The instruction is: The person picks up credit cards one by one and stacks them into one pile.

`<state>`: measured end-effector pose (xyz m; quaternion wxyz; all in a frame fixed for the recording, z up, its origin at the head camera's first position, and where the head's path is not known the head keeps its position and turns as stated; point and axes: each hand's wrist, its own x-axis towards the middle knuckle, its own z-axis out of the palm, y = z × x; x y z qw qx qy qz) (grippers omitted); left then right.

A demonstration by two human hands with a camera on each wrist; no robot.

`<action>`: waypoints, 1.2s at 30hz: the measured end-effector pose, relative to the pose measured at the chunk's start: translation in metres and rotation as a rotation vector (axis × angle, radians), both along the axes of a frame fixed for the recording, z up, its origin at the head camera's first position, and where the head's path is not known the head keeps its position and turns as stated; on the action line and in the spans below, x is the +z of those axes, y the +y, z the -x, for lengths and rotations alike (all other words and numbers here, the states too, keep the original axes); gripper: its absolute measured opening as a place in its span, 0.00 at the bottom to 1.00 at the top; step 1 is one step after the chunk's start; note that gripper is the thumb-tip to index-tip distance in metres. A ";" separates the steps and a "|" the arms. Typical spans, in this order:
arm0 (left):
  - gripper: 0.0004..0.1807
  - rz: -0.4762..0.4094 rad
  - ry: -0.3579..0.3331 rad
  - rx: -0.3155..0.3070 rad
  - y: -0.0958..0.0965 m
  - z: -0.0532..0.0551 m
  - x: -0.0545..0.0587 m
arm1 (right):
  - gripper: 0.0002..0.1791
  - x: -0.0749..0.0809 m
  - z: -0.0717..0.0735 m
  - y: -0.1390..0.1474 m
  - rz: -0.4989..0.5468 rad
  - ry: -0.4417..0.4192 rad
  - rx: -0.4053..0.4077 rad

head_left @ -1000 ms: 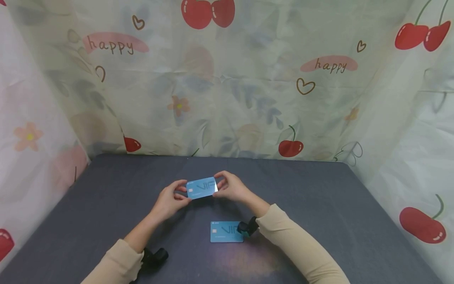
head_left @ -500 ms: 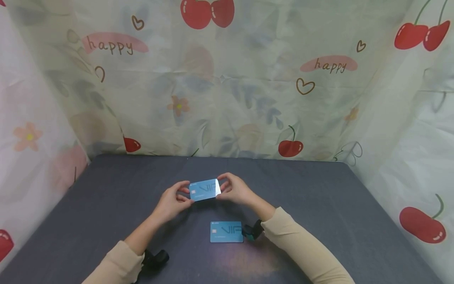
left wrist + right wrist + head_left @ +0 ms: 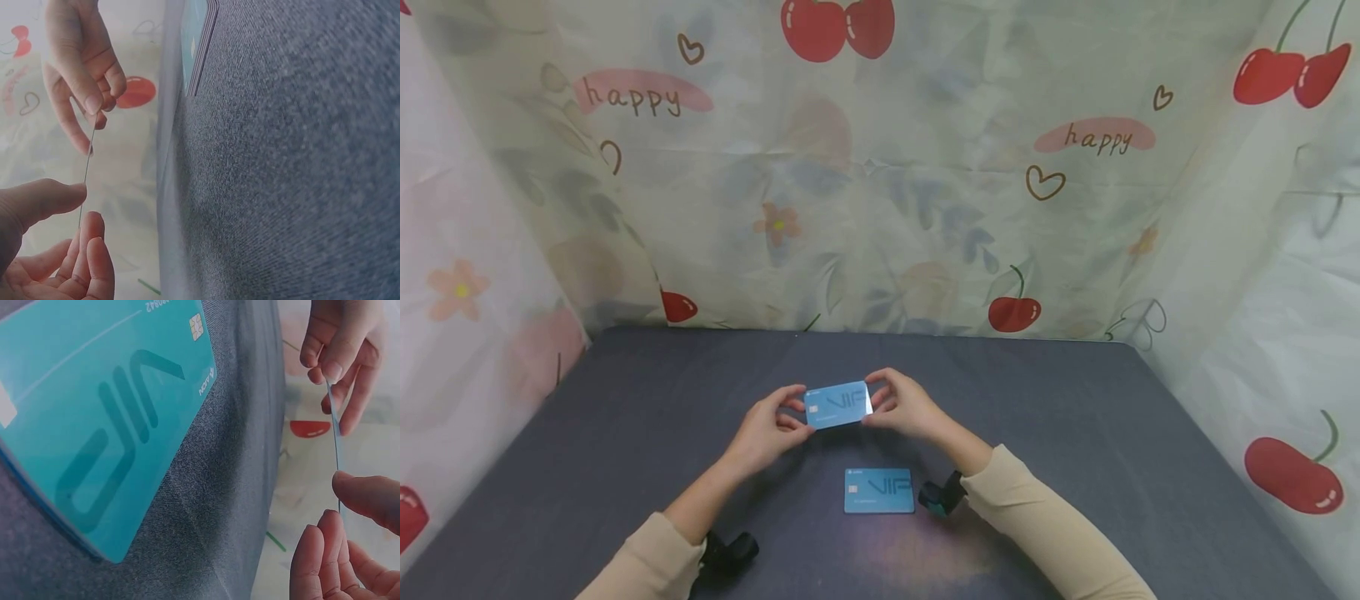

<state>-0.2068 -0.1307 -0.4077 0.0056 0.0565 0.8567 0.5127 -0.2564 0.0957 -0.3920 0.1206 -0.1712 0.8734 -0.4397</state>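
A thin light-blue VIP card (image 3: 837, 405) with a small chip is held up above the table, its face toward the head camera and slightly tilted. My left hand (image 3: 769, 429) pinches its left end between thumb and fingers. At the opposite end, my right hand (image 3: 904, 405) pinches the card's edge the same way. Both wrist views show that card edge-on as a thin line. Below it, on the table, lies a stack of matching blue VIP cards (image 3: 878, 491); the left wrist view shows several layers in the stack (image 3: 199, 47).
The table (image 3: 1037, 417) has a dark grey cloth top. Pale curtains printed with cherries and "happy" (image 3: 880, 208) enclose its back and sides. Black wrist cameras (image 3: 942, 495) sit under both sleeves, the right one close to the stack's right edge.
Both hands and the held card have shifted slightly right and toward me. The right wrist camera has moved off the stack, which now shows whole.
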 end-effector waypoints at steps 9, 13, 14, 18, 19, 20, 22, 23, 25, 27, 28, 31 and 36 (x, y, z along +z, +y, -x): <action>0.32 0.000 0.008 -0.012 0.004 -0.004 0.001 | 0.30 -0.003 -0.005 0.007 0.016 0.007 0.007; 0.32 -0.008 0.010 -0.020 0.006 -0.005 0.000 | 0.30 -0.003 -0.008 0.009 0.023 0.013 0.011; 0.32 -0.009 0.010 -0.021 0.006 -0.006 0.000 | 0.30 -0.003 -0.009 0.010 0.025 0.013 0.013; 0.32 -0.009 0.011 -0.027 0.007 -0.008 0.000 | 0.29 -0.003 -0.012 0.013 0.027 0.017 0.020; 0.32 -0.011 0.013 -0.031 0.007 -0.008 -0.001 | 0.29 -0.003 -0.013 0.014 0.029 0.020 0.023; 0.32 -0.013 0.015 -0.036 0.008 -0.009 -0.001 | 0.29 -0.003 -0.014 0.014 0.031 0.022 0.025; 0.32 -0.019 0.017 -0.043 0.009 -0.009 -0.001 | 0.29 -0.003 -0.015 0.016 0.031 0.025 0.028; 0.32 -0.020 0.017 -0.046 0.009 -0.010 -0.001 | 0.29 -0.004 -0.016 0.016 0.031 0.026 0.027; 0.32 -0.018 0.017 -0.052 0.010 -0.010 -0.001 | 0.29 -0.004 -0.018 0.017 0.030 0.030 0.025; 0.32 -0.013 0.014 -0.051 0.010 -0.011 -0.001 | 0.29 -0.003 -0.020 0.019 0.026 0.029 0.022; 0.32 -0.010 0.013 -0.049 0.011 -0.011 -0.002 | 0.29 -0.003 -0.021 0.019 0.027 0.029 0.020; 0.32 0.004 0.012 -0.053 0.011 -0.012 -0.002 | 0.29 -0.002 -0.023 0.021 0.027 0.026 0.016; 0.32 0.013 0.007 -0.052 0.013 -0.012 -0.003 | 0.29 -0.002 -0.025 0.023 0.027 0.022 0.009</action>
